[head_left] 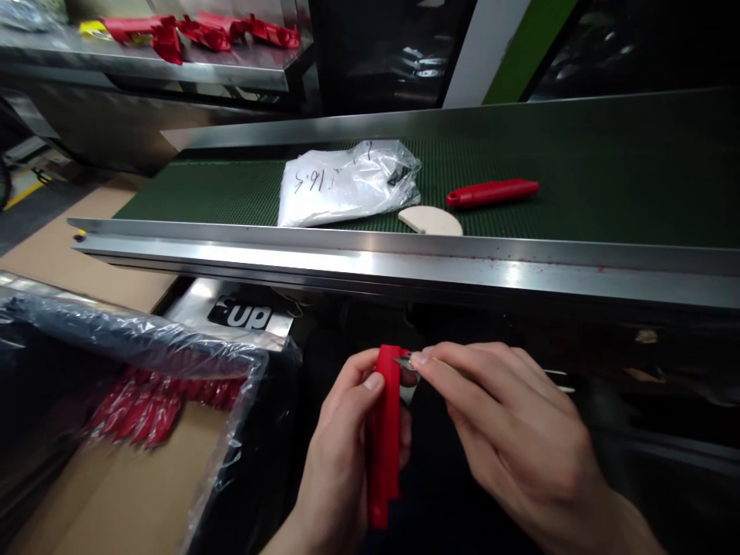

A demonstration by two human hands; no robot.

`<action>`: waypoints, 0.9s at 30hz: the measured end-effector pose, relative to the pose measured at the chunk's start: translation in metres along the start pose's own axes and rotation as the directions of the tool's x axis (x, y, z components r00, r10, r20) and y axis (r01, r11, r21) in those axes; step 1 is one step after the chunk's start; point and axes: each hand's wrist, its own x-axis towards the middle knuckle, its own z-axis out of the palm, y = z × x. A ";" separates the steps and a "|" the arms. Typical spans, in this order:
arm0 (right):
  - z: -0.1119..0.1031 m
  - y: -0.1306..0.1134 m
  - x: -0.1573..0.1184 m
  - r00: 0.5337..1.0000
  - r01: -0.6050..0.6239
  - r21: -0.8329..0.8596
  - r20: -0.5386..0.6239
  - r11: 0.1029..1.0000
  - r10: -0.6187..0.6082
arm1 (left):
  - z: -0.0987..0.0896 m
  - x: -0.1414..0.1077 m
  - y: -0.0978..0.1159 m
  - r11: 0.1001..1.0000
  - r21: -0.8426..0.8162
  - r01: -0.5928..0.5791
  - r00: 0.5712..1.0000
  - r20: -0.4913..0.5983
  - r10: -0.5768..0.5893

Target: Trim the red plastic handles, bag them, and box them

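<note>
My left hand (pixel 341 447) is wrapped round a long red plastic part (pixel 386 432), holding it upright with the thumb near its upper end. Between the fingertips of my right hand (pixel 509 424) is a small pointed metal blade (pixel 403 361). Its tip meets the upper right edge of the red part; the rest of the blade is hidden by my fingers. Beyond my hands, on the green conveyor belt, lie another red plastic part (pixel 492 193), a pale half-round piece (pixel 432 220) and a clear plastic bag (pixel 335 185) with handwriting on it.
The conveyor's metal rail (pixel 347 254) runs across in front of my hands. At lower left stands a plastic-lined box (pixel 254 385) with bagged red parts (pixel 144 408) and cardboard inside. Several red mouldings (pixel 211 32) rest on a metal shelf (pixel 243 69) at upper left.
</note>
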 end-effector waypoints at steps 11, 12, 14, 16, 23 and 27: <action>0.000 -0.007 -0.009 0.997 0.056 0.032 0.055 0.998 -0.058 | -0.002 0.004 0.007 0.998 -0.047 -0.044 0.999 -0.031 0.043; 0.000 -0.008 -0.011 0.995 0.066 0.035 0.072 0.997 -0.068 | -0.002 0.005 0.008 0.998 -0.039 -0.042 0.999 -0.030 0.041; 0.000 -0.009 -0.015 0.991 0.085 0.034 0.100 0.996 -0.088 | -0.004 0.007 0.010 0.999 -0.034 -0.032 0.999 -0.007 0.032; 0.000 -0.010 -0.017 0.989 0.084 0.024 0.117 0.996 -0.086 | -0.006 0.010 0.010 0.999 -0.031 -0.043 0.999 0.007 0.043; -0.002 -0.018 -0.014 0.985 0.101 -0.005 0.139 0.995 -0.099 | -0.007 0.016 0.009 0.985 -0.027 -0.173 0.984 0.041 0.174; -0.001 -0.021 -0.019 0.985 0.096 -0.034 0.147 0.995 -0.090 | -0.006 0.017 0.011 0.985 -0.042 -0.167 0.984 0.053 0.169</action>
